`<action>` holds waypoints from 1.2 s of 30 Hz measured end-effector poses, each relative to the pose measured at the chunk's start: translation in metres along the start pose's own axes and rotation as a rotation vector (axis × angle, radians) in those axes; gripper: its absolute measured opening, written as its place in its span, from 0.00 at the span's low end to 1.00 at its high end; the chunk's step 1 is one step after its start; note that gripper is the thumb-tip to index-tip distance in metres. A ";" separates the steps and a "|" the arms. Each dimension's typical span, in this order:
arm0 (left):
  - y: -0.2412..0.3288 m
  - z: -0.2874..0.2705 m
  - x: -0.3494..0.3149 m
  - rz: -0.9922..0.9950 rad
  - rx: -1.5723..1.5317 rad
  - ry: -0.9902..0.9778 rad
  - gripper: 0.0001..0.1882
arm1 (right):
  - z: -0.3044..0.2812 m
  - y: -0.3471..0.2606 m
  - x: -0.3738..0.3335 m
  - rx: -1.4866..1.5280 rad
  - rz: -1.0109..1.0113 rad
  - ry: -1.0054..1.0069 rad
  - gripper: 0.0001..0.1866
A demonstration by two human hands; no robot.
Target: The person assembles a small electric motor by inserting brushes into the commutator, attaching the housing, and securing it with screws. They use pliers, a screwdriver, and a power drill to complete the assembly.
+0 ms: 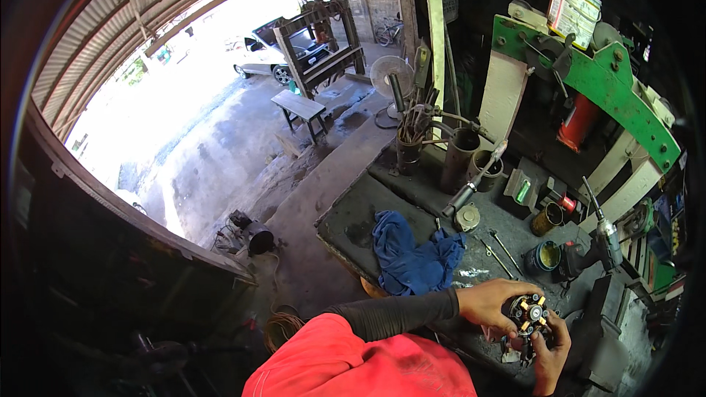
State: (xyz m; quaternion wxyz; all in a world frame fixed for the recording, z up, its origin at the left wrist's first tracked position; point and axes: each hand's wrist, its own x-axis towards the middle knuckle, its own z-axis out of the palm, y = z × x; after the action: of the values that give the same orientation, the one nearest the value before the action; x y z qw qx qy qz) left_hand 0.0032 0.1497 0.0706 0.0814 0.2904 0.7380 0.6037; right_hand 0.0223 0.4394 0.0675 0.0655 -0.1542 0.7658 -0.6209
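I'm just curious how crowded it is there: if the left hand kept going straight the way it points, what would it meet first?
The left hand would meet the round metal part its fingers touch; beyond, perhaps the dark metal block, though depth is unclear.

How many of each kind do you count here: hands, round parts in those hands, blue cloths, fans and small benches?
Left hand and right hand: 2
Round part: 1
Blue cloth: 1
Fan: 1
Small bench: 1
Total: 6
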 end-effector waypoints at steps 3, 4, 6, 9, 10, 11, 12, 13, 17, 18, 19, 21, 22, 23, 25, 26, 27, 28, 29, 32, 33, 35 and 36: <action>-0.004 0.000 0.001 0.040 0.032 -0.004 0.56 | 0.002 0.000 -0.003 0.026 0.022 0.024 0.25; -0.005 0.000 0.000 0.054 0.045 0.005 0.56 | 0.002 0.000 -0.003 0.048 0.023 0.028 0.25; -0.007 0.000 -0.001 0.051 -0.007 0.018 0.56 | 0.004 0.001 -0.004 0.028 0.016 0.044 0.25; -0.010 0.000 -0.004 0.043 -0.106 0.030 0.55 | 0.006 0.000 -0.004 -0.070 -0.015 0.079 0.27; -0.011 0.000 -0.005 0.070 -0.082 0.040 0.55 | 0.007 0.000 -0.004 -0.089 -0.026 0.083 0.27; -0.010 0.002 -0.005 0.073 -0.066 0.032 0.54 | 0.007 -0.003 -0.006 -0.109 -0.027 0.094 0.26; -0.009 0.001 -0.006 0.064 -0.102 0.032 0.53 | 0.008 -0.005 -0.006 -0.074 0.055 0.094 0.27; -0.007 0.002 -0.006 0.063 -0.028 0.072 0.53 | 0.008 -0.009 -0.007 -0.106 0.059 0.092 0.27; -0.002 -0.001 -0.006 -0.088 -0.116 -0.013 0.51 | 0.008 -0.018 -0.006 -0.180 0.064 0.055 0.25; -0.001 -0.001 -0.004 -0.030 -0.051 0.003 0.51 | 0.007 -0.019 -0.005 -0.185 -0.026 0.012 0.24; 0.000 -0.004 -0.002 -0.052 -0.075 -0.024 0.51 | 0.008 -0.021 -0.005 -0.191 -0.044 0.024 0.24; 0.002 -0.007 0.001 -0.122 -0.218 -0.054 0.53 | 0.010 -0.024 -0.003 -0.186 -0.087 0.022 0.23; 0.003 -0.008 0.002 -0.123 -0.195 -0.058 0.53 | 0.011 -0.025 -0.002 -0.203 -0.103 0.033 0.23; 0.003 -0.008 0.002 -0.100 -0.181 -0.050 0.54 | 0.013 -0.026 -0.001 -0.213 -0.105 0.033 0.23; 0.001 -0.006 0.002 -0.088 -0.148 -0.053 0.54 | 0.014 -0.026 -0.001 -0.202 -0.099 0.040 0.23; 0.001 -0.005 0.002 -0.081 -0.135 -0.045 0.55 | 0.015 -0.025 -0.001 -0.185 -0.080 0.040 0.24; 0.001 -0.004 0.001 -0.105 -0.178 -0.039 0.55 | 0.015 -0.025 -0.002 -0.185 -0.066 0.033 0.24; 0.001 -0.003 0.000 -0.121 -0.215 -0.032 0.55 | 0.014 -0.024 -0.003 -0.178 -0.050 0.031 0.24; 0.001 -0.003 0.001 -0.171 -0.245 -0.038 0.55 | 0.014 -0.022 -0.003 -0.163 -0.037 0.036 0.24; 0.000 -0.004 -0.001 -0.152 -0.158 -0.036 0.55 | 0.012 -0.022 -0.003 -0.194 -0.061 0.046 0.25; -0.002 -0.004 -0.004 -0.124 -0.125 -0.022 0.55 | 0.012 -0.023 -0.003 -0.201 -0.064 0.045 0.25; -0.011 -0.004 -0.017 -0.176 -0.200 0.033 0.55 | 0.012 -0.032 -0.005 -0.287 -0.094 0.106 0.25; -0.018 -0.002 -0.029 -0.191 -0.242 0.097 0.55 | 0.011 -0.040 -0.008 -0.327 -0.115 0.157 0.24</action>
State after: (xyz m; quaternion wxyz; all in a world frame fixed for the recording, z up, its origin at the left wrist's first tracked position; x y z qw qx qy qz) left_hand 0.0201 0.1314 0.0477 0.1370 0.1777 0.6872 0.6910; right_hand 0.0392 0.4246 0.1027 -0.0561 -0.1573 0.8491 -0.5011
